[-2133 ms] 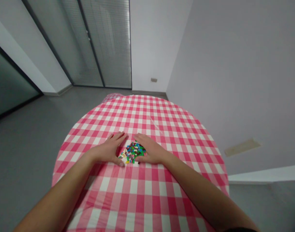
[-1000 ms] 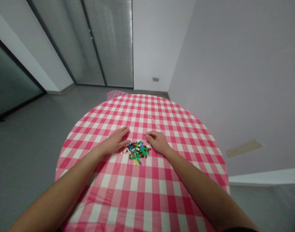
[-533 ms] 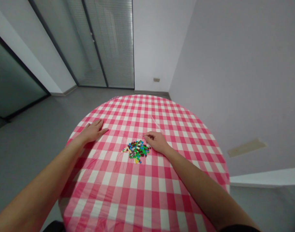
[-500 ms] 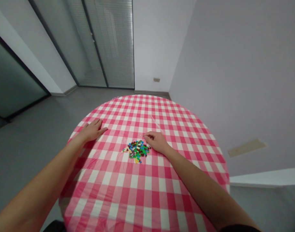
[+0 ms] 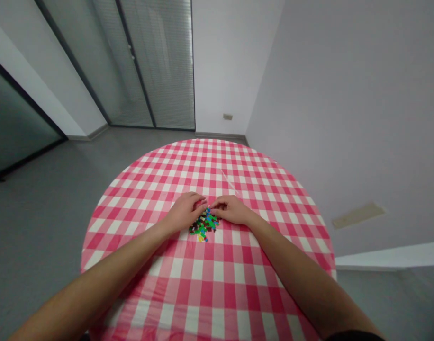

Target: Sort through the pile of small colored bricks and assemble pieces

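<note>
A small heap of colourful plastic pieces [image 5: 206, 223], mostly green, brown and blue with some yellow, lies on the checked tablecloth. They resemble tiny building bricks. My left hand [image 5: 185, 211] rests over the heap's left side, thumb and fingers curled toward each other. From the right, my right hand [image 5: 231, 209] touches the heap's upper edge with its fingers bent into a pinch. The fingertips of both hands nearly meet above the pieces. Whatever sits between them is too small to make out.
A pink-and-white checked tablecloth [image 5: 217, 277] covers the round table. Behind it are a glass partition with blinds [image 5: 163, 71] and a white wall [image 5: 231, 61]. A beige strip [image 5: 359, 215] is on the right wall.
My left hand has moved right from the table's left side to the heap and now partly covers it. The right hand stays at the heap's edge. The view has shifted slightly.
</note>
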Available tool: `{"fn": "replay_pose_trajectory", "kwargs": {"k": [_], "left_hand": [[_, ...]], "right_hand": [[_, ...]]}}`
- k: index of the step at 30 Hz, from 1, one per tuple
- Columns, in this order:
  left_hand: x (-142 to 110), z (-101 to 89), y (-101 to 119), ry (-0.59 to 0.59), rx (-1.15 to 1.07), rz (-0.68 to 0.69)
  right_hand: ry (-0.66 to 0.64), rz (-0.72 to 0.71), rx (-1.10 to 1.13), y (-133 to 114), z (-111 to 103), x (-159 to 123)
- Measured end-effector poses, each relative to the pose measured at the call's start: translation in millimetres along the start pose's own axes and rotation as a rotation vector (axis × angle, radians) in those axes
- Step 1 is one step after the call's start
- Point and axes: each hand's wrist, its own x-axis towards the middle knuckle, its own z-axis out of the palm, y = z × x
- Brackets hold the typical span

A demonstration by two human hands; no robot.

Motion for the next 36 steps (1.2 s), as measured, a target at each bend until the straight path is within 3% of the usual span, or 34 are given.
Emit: {"fn": "replay_pose_trajectory", "kwargs": {"k": [2, 5, 9, 15, 27, 36], "left_hand": [[-7, 4.5, -3, 0.046, -0.054, 0.03], [-12, 0.2, -7, -0.04, -0.124, 0.096], [-15, -6.8, -3, -0.218, -0.042, 0.247], [-18, -2.4, 9, -0.3, 0.056, 0.284], [-27, 8.7, 17, -0.281, -0.192, 0.12], [-24, 19.1, 0, -0.075, -0.409, 0.039]], "right_hand": [[-0.081, -0.054, 0.013, 1, -7, -2], [-0.156, -0.121, -0.003, 0, -12, -4], [-0.158, -0.161, -0.076, -3, -11, -5], [-0.136, -0.213, -0.184, -8, -7, -6], [-0.145, -0.184, -0.284, -18, -6, -6], [-0.059, -0.175, -0.204, -15, -1, -7]]}}
